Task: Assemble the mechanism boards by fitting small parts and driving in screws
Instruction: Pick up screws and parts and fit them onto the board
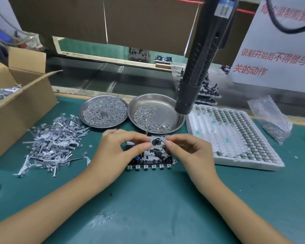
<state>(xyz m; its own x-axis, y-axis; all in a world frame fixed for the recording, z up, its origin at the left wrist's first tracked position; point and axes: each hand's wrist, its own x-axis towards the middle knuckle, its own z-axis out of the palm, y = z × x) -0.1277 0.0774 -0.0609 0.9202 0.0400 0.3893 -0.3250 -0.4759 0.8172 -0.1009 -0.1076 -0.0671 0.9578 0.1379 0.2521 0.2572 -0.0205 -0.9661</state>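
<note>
Both hands, the left hand (120,148) and the right hand (188,152), are pinching a mechanism board (152,152) on the counter (148,208). A hanging screwdriver (199,67) is covering part of a screw dish (180,120). The fingers are hiding any small part.

Grey metal mechanism board (152,152) flat on green mat, black hub uppermost.

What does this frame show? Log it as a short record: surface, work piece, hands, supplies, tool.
surface: green mat
work piece: mechanism board lying flat on the mat
left hand: fingertips on the board
right hand: fingertips on the board
supplies: two screw dishes, metal strips, white tray
tool: hanging screwdriver, untouched
</note>
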